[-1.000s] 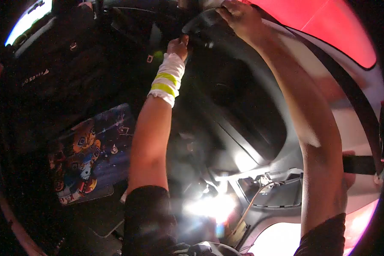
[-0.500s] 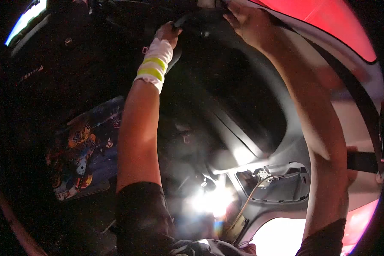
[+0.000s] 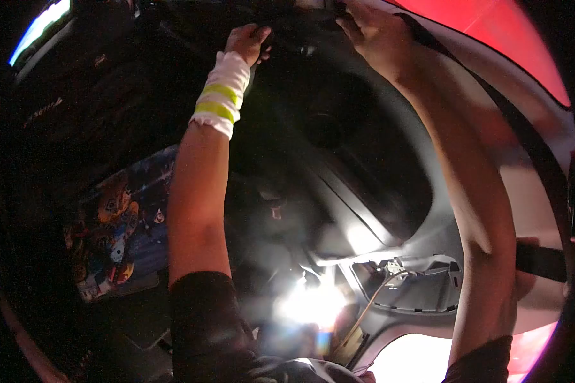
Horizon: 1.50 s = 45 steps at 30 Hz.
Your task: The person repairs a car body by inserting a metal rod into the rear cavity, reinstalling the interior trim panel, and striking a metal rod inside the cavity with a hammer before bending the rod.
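My left hand (image 3: 248,45), its wrist wrapped in a white band with yellow stripes (image 3: 221,99), is closed around the end of a dark curved piece (image 3: 300,24) at the top of the view. What that piece is, the dimness hides. At its other end is my right hand (image 3: 378,38), thumb and fingers bent against it; the fingertips are partly lost in shadow. Beneath both hands lies a large dark moulded panel (image 3: 390,159) of a car interior, with a ridge running down it.
A bright lamp (image 3: 316,303) glares low in the middle. Beside it, an opening (image 3: 421,284) in the trim shows a cable (image 3: 374,303). A black belt (image 3: 524,134) crosses the pale trim on the right. A colourful printed picture (image 3: 124,223) lies left.
My left hand has shifted slightly left and its wrist has turned. My right hand stays nearly in place, a little lower. The view has tilted slightly.
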Each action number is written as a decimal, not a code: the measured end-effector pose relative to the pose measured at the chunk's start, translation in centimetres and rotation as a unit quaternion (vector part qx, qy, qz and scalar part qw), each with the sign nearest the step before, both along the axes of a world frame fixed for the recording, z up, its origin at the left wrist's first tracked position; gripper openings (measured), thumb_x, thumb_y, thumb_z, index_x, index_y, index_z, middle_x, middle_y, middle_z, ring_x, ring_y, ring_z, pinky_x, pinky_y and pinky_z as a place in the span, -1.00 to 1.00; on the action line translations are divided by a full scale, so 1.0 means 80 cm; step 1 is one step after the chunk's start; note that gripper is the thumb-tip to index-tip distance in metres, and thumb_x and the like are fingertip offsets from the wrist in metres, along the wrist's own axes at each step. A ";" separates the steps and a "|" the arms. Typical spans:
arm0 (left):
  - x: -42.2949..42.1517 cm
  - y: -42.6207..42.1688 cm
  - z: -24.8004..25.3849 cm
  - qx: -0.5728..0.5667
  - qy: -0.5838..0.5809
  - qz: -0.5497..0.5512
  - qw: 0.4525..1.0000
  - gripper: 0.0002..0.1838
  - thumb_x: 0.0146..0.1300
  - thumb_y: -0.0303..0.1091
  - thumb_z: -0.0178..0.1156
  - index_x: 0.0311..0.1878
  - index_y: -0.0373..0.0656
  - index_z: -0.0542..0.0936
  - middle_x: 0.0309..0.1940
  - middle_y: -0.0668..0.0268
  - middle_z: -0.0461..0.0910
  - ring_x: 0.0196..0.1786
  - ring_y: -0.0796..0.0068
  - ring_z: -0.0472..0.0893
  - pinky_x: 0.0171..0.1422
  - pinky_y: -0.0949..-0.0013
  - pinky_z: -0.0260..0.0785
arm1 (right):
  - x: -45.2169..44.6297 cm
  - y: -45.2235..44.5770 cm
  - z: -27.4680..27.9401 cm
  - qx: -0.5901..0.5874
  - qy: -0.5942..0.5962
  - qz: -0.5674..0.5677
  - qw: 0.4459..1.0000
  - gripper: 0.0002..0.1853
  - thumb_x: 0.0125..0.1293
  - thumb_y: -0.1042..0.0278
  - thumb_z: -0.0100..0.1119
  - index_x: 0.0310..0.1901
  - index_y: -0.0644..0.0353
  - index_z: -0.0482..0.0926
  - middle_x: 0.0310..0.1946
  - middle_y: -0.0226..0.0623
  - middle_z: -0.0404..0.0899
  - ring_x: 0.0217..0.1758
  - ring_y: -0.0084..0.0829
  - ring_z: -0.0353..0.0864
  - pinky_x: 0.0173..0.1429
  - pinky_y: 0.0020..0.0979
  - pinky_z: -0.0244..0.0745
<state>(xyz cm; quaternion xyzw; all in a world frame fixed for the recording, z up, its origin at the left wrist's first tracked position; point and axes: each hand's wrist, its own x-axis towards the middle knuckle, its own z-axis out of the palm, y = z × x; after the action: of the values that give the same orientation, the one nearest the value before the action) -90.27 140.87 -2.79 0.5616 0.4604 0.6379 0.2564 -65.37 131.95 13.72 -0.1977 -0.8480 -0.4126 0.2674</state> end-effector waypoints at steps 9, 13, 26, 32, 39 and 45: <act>0.001 0.028 -0.039 0.050 0.012 -0.010 0.999 -0.67 0.31 -0.09 0.35 -0.04 -0.13 0.65 -0.22 0.33 0.65 -0.16 0.46 0.66 -0.26 0.33 0.57 | -0.004 -0.002 0.006 -0.080 -0.008 -0.060 0.995 -0.79 0.48 0.30 0.06 -0.07 0.29 0.50 -0.33 -0.14 0.55 -0.27 -0.15 0.63 -0.16 -0.25 0.56; 0.021 -0.014 -0.024 -0.082 -0.176 -0.092 0.977 -0.68 0.29 -0.12 0.35 -0.10 -0.19 0.69 -0.35 0.33 0.65 -0.27 0.46 0.61 -0.25 0.32 0.51 | 0.003 0.016 -0.005 -0.285 0.158 0.114 0.939 -0.82 0.47 0.32 0.06 -0.08 0.25 0.50 -0.37 -0.14 0.55 -0.32 -0.13 0.60 -0.22 -0.20 0.54; 0.024 -0.021 -0.032 -0.097 -0.190 -0.143 0.966 -0.69 0.29 -0.11 0.36 -0.10 -0.13 0.61 -0.43 0.30 0.57 -0.42 0.44 0.57 -0.43 0.39 0.43 | -0.002 -0.013 0.000 -0.038 0.004 -0.029 0.999 -0.72 0.32 0.40 0.19 0.04 0.17 0.48 -0.22 -0.16 0.54 -0.14 -0.09 0.61 -0.13 -0.11 0.48; 0.020 -0.005 -0.036 0.091 -0.062 -0.004 0.994 -0.75 0.37 -0.32 0.27 0.01 -0.25 0.58 -0.21 0.14 0.70 -0.31 0.27 0.67 -0.28 0.25 0.57 | 0.007 0.011 -0.012 -0.028 0.068 0.027 0.997 -0.64 0.19 0.51 0.30 0.02 0.23 0.47 -0.17 -0.10 0.55 -0.16 -0.08 0.63 -0.11 -0.10 0.51; 0.043 -0.054 -0.008 -0.027 -0.339 -0.125 0.932 -0.79 0.41 -0.36 0.19 0.03 -0.22 0.56 -0.25 0.20 0.72 -0.46 0.34 0.59 -0.46 0.31 0.40 | -0.009 -0.023 0.009 -0.430 0.235 0.024 0.871 -0.66 0.35 0.36 0.19 0.12 0.27 0.48 0.04 -0.01 0.58 0.01 0.00 0.65 0.05 -0.13 0.59; 0.006 -0.029 -0.006 -0.042 -0.291 -0.193 0.936 -0.74 0.35 -0.27 0.29 0.02 -0.16 0.58 -0.24 0.27 0.71 -0.51 0.47 0.47 -0.50 0.42 0.26 | 0.017 0.030 -0.014 0.033 0.058 0.007 0.998 -0.71 0.48 0.24 0.06 0.08 0.23 0.53 0.03 0.00 0.60 -0.11 0.04 0.68 -0.04 -0.07 0.62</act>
<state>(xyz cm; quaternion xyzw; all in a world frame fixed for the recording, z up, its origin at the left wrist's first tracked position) -89.82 138.56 -3.28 0.4180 0.2748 0.6921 0.5203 -64.05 134.35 12.62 -0.2068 -0.8180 -0.4266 0.3257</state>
